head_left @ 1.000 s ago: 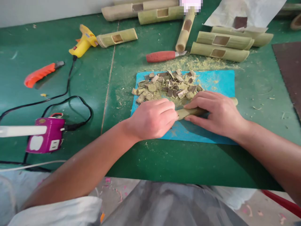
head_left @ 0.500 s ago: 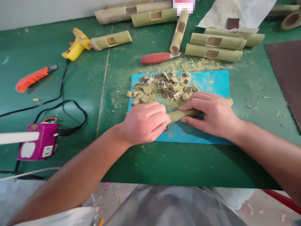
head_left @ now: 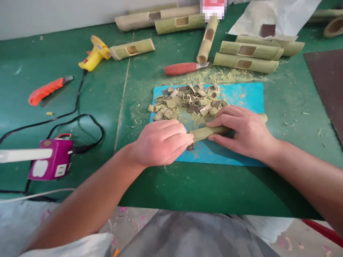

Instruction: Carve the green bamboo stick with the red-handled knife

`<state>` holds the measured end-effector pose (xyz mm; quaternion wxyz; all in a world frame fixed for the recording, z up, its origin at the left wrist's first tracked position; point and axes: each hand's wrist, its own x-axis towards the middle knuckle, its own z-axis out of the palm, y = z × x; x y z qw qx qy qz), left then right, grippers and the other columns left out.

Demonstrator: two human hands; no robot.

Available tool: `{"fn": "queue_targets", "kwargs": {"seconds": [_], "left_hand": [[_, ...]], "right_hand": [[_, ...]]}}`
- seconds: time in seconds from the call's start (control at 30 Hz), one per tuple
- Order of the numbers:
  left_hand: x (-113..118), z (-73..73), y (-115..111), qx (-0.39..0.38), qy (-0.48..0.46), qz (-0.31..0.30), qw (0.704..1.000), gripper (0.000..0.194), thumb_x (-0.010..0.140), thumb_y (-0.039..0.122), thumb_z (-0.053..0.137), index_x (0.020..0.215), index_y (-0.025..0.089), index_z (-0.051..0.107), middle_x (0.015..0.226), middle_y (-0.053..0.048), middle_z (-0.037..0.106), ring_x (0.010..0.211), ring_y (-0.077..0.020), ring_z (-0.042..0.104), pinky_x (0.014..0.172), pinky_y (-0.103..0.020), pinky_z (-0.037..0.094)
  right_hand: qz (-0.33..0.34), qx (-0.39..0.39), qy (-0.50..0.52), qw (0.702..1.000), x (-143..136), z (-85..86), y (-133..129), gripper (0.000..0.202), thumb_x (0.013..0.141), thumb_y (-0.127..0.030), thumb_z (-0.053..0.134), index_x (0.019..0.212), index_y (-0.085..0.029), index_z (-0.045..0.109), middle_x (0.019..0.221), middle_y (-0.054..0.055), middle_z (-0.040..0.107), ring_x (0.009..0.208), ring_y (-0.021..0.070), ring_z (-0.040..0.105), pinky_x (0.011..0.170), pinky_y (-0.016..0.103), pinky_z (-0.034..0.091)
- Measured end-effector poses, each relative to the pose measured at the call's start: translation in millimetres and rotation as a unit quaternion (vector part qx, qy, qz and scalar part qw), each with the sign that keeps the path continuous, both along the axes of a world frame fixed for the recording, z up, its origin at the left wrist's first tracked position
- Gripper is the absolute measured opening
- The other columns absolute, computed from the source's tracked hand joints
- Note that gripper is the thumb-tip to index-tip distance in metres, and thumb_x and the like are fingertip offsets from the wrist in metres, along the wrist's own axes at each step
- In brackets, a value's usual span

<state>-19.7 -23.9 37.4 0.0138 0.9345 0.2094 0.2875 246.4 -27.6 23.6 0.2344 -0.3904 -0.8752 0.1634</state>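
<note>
A bamboo tube (head_left: 201, 134) lies lengthwise over the blue sheet (head_left: 249, 94). My right hand (head_left: 242, 130) is wrapped over its middle and right part, thumb on the near side and fingers on the far side. My left hand (head_left: 162, 142) is closed in a fist at the tube's left end, fingertips against that end; what is inside the fist is hidden. A small dark brown scrap (head_left: 190, 147) shows just below the left fingertips. Beyond the hands, a heap of brown and greyish scraps (head_left: 191, 100), dusted with yellowish powder, covers the sheet's far left part.
A red-handled knife (head_left: 180, 69) and several bamboo tubes with cut windows (head_left: 246, 65) lie behind the sheet. To the left are a yellow glue gun (head_left: 93, 55), an orange utility knife (head_left: 48, 91) and a purple power socket (head_left: 50, 159) with cords. A dark brown sheet (head_left: 327, 78) lies right.
The whole view has shifted slightly, so the table things appear a little further right and lower. My left hand has moved slightly left relative to the tube; my right hand keeps its hold.
</note>
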Motion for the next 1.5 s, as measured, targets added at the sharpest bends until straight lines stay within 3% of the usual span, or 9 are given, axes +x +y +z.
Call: {"fn": "queue_targets", "kwargs": {"seconds": [0.17, 0.37, 0.57, 0.9, 1.2, 1.37, 1.5], "left_hand": [[-8.3, 5.4, -3.3, 0.000, -0.027, 0.020, 0.999, 0.010, 0.093, 0.014, 0.066, 0.102, 0.018, 0.068, 0.082, -0.003, 0.075, 0.068, -0.0135, 0.066, 0.064, -0.027, 0.052], [-0.1, 1.9, -0.5, -0.131, -0.072, 0.047, 0.988, 0.011, 0.093, 0.009, 0.065, 0.097, 0.018, 0.069, 0.088, -0.003, 0.077, 0.080, -0.0120, 0.071, 0.074, -0.023, 0.056], [0.3, 3.8, -3.9, -0.280, -0.109, 0.074, 0.951, 0.007, 0.086, 0.015, 0.075, 0.092, 0.016, 0.071, 0.084, 0.000, 0.074, 0.066, -0.0077, 0.066, 0.065, -0.019, 0.055], [8.8, 6.5, -9.2, -0.410, -0.144, 0.145, 0.889, 0.009, 0.083, 0.011, 0.072, 0.089, 0.017, 0.076, 0.078, 0.001, 0.075, 0.065, -0.0080, 0.067, 0.061, -0.016, 0.055], [2.1, 1.9, -5.8, -0.339, -0.086, 0.091, 0.932, 0.007, 0.084, 0.012, 0.077, 0.090, 0.013, 0.076, 0.080, -0.003, 0.076, 0.066, -0.0099, 0.068, 0.060, -0.019, 0.053], [2.0, 1.7, -8.1, -0.257, -0.071, 0.020, 0.964, 0.008, 0.094, 0.011, 0.066, 0.093, 0.015, 0.073, 0.089, -0.005, 0.076, 0.081, -0.0120, 0.071, 0.074, -0.022, 0.057], [3.3, -0.1, -8.2, -0.214, -0.055, 0.019, 0.975, 0.011, 0.097, 0.011, 0.061, 0.096, 0.016, 0.071, 0.090, -0.006, 0.075, 0.082, -0.0128, 0.070, 0.074, -0.024, 0.056]], "right_hand": [[0.009, 0.018, 0.015, 1.000, 0.6, -0.1, -0.3, 0.022, 0.091, -0.033, 0.071, 0.102, -0.015, 0.076, 0.100, 0.012, 0.072, 0.090, 0.0251, 0.067, 0.075, 0.038, 0.052], [0.007, 0.021, 0.016, 1.000, 0.8, -0.3, -2.3, 0.022, 0.090, -0.033, 0.072, 0.104, -0.016, 0.076, 0.099, 0.011, 0.071, 0.090, 0.0248, 0.066, 0.075, 0.038, 0.053], [0.009, 0.018, 0.016, 1.000, 1.0, 0.4, -2.0, 0.022, 0.091, -0.032, 0.071, 0.104, -0.016, 0.076, 0.099, 0.011, 0.072, 0.091, 0.0253, 0.067, 0.075, 0.039, 0.053], [0.014, 0.017, 0.024, 0.999, 0.6, 0.6, -3.2, 0.022, 0.090, -0.032, 0.071, 0.104, -0.015, 0.075, 0.098, 0.012, 0.072, 0.090, 0.0258, 0.067, 0.077, 0.040, 0.055], [0.009, 0.008, 0.019, 1.000, 1.3, 2.5, -3.7, 0.021, 0.091, -0.033, 0.070, 0.102, -0.016, 0.074, 0.098, 0.012, 0.073, 0.092, 0.0266, 0.068, 0.078, 0.041, 0.055], [-0.001, -0.004, 0.008, 1.000, 0.4, 2.1, -3.1, 0.021, 0.093, -0.036, 0.067, 0.101, -0.018, 0.074, 0.098, 0.010, 0.073, 0.092, 0.0259, 0.068, 0.076, 0.039, 0.053], [-0.013, -0.017, 0.002, 1.000, 0.0, 1.4, -2.7, 0.020, 0.093, -0.039, 0.066, 0.100, -0.021, 0.073, 0.099, 0.009, 0.073, 0.093, 0.0257, 0.068, 0.077, 0.039, 0.052]]}}
